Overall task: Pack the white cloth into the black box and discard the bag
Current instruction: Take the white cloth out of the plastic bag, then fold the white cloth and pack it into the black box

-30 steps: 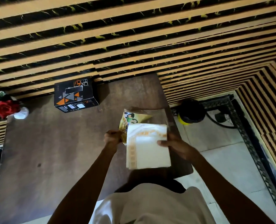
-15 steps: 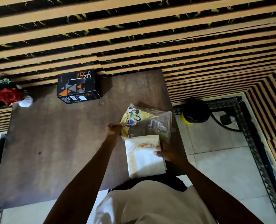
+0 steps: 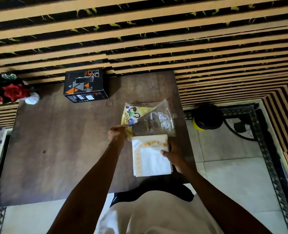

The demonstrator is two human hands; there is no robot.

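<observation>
Two risks stand out: with the left hand pinching the clear printed plastic bag and the right hand clamped on the folded white gold-trimmed cloth at 6 o'clock, that cloth could unfold on its way to the black cardboard box at 11 o'clock.

The black box on the tabletop carried the only lettering: large pale and orange characters ran upside down along its far top edge, something like "OXY" and "100", though the reading was uncertain. Its near side face bore a small orange logo and two white label patches, too small to read. The bag showed a printed cartoon picture on its yellow insert, with no legible words
</observation>
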